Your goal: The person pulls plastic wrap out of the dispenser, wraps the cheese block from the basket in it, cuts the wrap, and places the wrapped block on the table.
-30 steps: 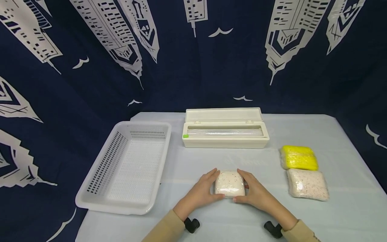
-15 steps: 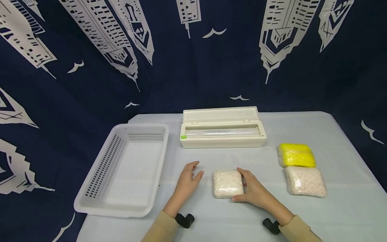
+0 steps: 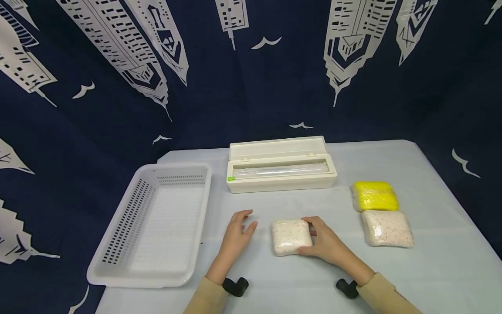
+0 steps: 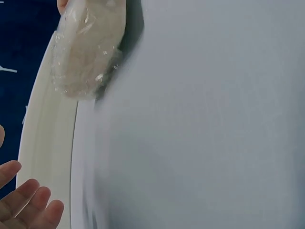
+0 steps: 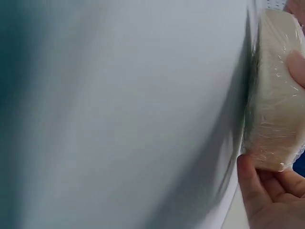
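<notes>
A white speckled block (image 3: 291, 237) wrapped in clear film lies on the pale tabletop in the head view. My right hand (image 3: 327, 242) holds its right side, thumb at the near edge and index finger at the far edge. In the right wrist view, the fingertips of my right hand (image 5: 269, 195) are at one end of the film-wrapped block (image 5: 274, 105). Apart from the block, on its left, my left hand (image 3: 235, 233) has loosely bent fingers and holds nothing. Its fingers (image 4: 31, 200) show at the lower left of the left wrist view.
A white perforated basket (image 3: 200, 218) stands at the left. Behind the hands is a cream cling-film dispenser (image 3: 282, 183), lid up, roll inside. At the right, a yellow wrapped block (image 3: 376, 196) lies against another speckled wrapped block (image 3: 387, 229). A dark patterned cloth (image 3: 274, 91) hangs behind.
My left hand has let go of the block and moved left. My right hand stays on the block. The head view has shifted slightly.
</notes>
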Demonstrator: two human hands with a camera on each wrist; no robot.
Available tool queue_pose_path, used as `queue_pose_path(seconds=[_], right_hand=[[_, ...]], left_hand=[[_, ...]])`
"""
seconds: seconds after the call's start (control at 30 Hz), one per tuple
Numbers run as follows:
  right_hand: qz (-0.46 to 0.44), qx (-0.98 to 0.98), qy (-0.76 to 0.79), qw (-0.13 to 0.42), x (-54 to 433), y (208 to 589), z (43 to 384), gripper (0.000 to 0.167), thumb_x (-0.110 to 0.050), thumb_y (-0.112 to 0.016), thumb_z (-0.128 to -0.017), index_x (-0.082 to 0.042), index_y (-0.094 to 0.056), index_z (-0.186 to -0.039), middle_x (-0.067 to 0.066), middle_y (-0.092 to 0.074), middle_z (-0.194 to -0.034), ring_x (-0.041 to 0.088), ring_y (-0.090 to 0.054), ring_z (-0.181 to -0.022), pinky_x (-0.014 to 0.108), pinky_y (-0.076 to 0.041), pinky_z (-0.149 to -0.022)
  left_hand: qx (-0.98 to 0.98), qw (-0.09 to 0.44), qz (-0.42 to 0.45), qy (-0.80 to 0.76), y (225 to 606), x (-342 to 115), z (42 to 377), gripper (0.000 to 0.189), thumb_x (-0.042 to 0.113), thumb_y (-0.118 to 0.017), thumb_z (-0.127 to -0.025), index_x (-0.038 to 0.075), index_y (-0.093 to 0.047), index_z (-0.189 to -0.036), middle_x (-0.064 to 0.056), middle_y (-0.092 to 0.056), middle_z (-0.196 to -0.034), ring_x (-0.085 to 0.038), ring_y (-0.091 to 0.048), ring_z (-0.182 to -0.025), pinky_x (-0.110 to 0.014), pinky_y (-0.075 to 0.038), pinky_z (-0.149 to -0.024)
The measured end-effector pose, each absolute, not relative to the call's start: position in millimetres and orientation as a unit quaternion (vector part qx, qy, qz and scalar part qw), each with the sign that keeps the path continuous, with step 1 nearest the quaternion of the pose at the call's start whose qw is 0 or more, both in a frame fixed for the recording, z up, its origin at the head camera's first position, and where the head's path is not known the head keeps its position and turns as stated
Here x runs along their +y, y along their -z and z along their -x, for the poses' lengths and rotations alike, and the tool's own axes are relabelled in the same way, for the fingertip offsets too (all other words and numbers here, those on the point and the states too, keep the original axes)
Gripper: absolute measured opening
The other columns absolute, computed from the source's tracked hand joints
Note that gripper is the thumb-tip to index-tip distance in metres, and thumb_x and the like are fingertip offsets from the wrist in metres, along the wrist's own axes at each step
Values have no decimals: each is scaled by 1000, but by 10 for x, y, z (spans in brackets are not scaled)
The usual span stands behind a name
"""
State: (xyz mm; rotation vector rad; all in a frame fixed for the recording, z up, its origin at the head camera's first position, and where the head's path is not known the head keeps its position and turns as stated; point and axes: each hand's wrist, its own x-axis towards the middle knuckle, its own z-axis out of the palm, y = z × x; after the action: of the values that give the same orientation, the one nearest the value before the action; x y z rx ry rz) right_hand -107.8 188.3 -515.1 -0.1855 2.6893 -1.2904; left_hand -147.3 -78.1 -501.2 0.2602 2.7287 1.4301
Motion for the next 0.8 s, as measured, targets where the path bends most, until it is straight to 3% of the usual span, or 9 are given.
queue_pose_path(seconds=[0.4,0.5,0.57,0.67,0.73,0.8], right_hand=[[22,892,451,26,2560,4837,689,91,-27,-90,-69,2,-40,-139,25,-44,-137,50,-52,-123,39,-54,-92],[2,899,438,20,2806,4759,523,94,-23,-90,-69,4,-37,-141,28,-41,-138,49,-51,-121,27,-56,-89],[-15,904,427,17,2984,4746,406,95,-22,-90,-69,4,-36,-143,28,-40,-138,24,-53,-123,12,-52,-87],[-36,907,419,19,3259,4772,230,95,-19,-89,-71,6,-33,-144,29,-37,-138,-15,-35,-115,-3,-40,-81],[-46,908,415,24,3432,4806,118,95,-16,-87,-73,7,-31,-145,31,-34,-139,-29,-20,-103,-5,-37,-78],[-46,907,417,28,3587,4840,13,92,-11,-85,-75,10,-29,-144,32,-33,-138,-32,-18,-101,-5,-37,-77]], left_hand=[[879,30,-62,-473,5038,-748,1484,40,19,-65,-95,3,-58,-131,-17,-55,-131,-33,-55,-122,-47,-51,-98],[878,26,-51,-476,5032,-757,1499,40,18,-66,-95,3,-58,-131,-17,-55,-131,-33,-54,-123,-47,-50,-99],[877,24,-46,-478,5028,-764,1505,40,18,-66,-94,4,-58,-131,-18,-55,-132,-34,-53,-123,-47,-50,-99],[875,26,-42,-482,5028,-770,1505,40,17,-66,-94,3,-58,-131,-18,-55,-132,-34,-53,-123,-48,-50,-99],[873,29,-41,-485,5033,-768,1501,41,17,-66,-94,3,-58,-131,-18,-55,-132,-34,-53,-124,-48,-50,-99],[872,30,-41,-487,5038,-763,1496,41,17,-66,-94,2,-57,-132,-18,-55,-133,-34,-52,-123,-48,-50,-99]])
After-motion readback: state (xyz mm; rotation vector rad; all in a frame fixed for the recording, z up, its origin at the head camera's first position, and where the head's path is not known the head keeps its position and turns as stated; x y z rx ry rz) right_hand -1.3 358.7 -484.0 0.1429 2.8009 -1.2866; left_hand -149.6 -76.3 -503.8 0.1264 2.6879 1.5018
